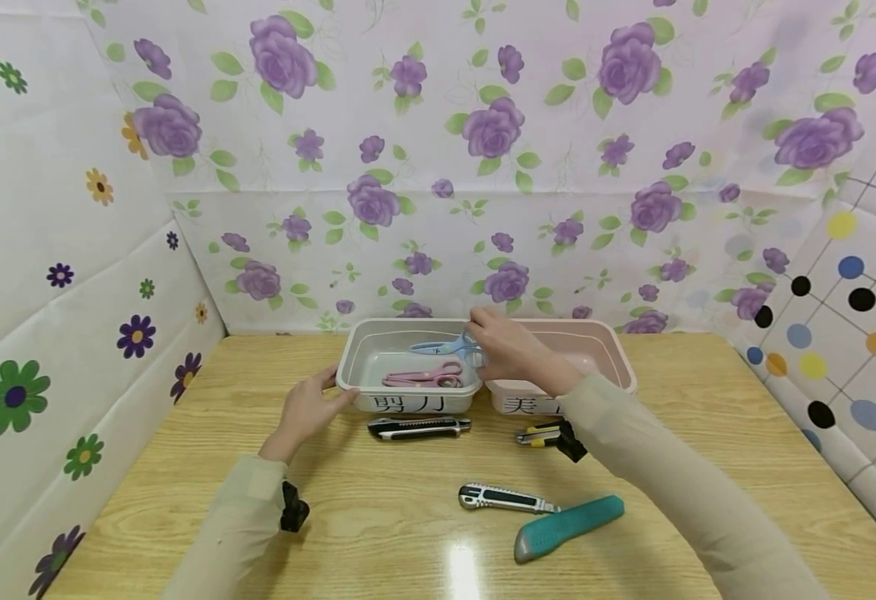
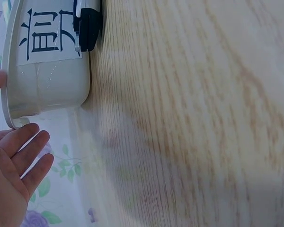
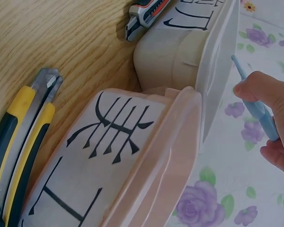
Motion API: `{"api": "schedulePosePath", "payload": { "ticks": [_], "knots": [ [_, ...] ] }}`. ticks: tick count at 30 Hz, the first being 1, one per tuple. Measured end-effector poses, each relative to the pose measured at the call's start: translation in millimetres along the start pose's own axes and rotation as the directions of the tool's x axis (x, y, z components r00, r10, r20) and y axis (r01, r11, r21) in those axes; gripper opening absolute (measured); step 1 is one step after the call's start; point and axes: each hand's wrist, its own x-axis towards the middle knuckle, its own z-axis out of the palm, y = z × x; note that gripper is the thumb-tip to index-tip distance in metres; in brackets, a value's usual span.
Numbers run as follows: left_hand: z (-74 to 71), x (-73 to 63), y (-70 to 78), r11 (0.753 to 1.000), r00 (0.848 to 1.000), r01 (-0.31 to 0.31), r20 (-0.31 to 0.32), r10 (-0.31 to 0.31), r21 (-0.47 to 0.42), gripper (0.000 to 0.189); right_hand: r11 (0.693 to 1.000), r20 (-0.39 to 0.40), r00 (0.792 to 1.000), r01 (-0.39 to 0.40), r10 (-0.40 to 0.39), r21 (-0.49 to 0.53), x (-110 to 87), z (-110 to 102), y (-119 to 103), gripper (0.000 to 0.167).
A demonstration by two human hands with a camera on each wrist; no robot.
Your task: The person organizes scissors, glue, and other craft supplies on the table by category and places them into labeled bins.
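My right hand (image 1: 508,342) pinches the handles of light-blue scissors (image 1: 448,346) above the right side of a white bin (image 1: 463,403). The right wrist view shows the blue scissors (image 3: 259,113) between thumb and fingers. Pink scissors (image 1: 415,377) lie inside this bin. At the bin's left front corner is my left hand (image 1: 313,408); its thumb touches the rim, while the other fingers stretch loosely along the outer side in the left wrist view. A pink bin (image 1: 623,367) stands close on the right, partly hidden by my right forearm.
In front of the white bin lies a black-and-silver utility knife (image 1: 418,428). A yellow-and-black utility knife (image 1: 537,436) is before the pink bin. Nearer me are a silver-and-black utility knife (image 1: 508,498) and a teal, grey-ended tool (image 1: 568,527). Patterned cloth (image 1: 438,192) hangs behind the bins.
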Motion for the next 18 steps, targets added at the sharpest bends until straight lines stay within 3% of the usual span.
{"api": "schedulePosePath", "payload": {
  "ticks": [18],
  "knots": [
    [1.8,-0.4,-3.0,1.000,1.000,-0.011,-0.018,0.011,-0.003,0.060,0.999,-0.025,1.000,0.004,-0.003,0.043,8.9,17.0,-6.5,0.048]
  ]
}}
